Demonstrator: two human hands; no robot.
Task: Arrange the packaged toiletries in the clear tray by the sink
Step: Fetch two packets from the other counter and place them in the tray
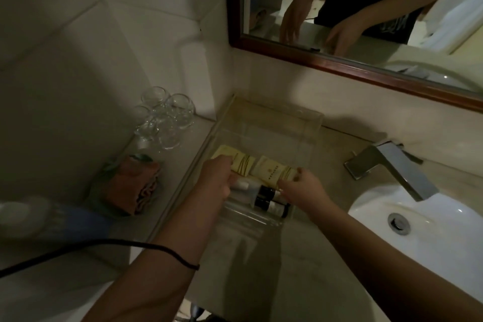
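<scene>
The task looks about midway. Yellow packets (264,168) lie in a row across the middle of the tray (308,123), with small bottles (271,205) just nearer, and the tray's far half is bare. The left hand (215,178) has its grip curled on the left packet. The right hand (303,188) seems, in this dim view, to pinch the right one's end. Glasses (164,117) stand near the tray's left wall and the faucet (392,165) near its right. The near counter (261,269) gives room.
</scene>
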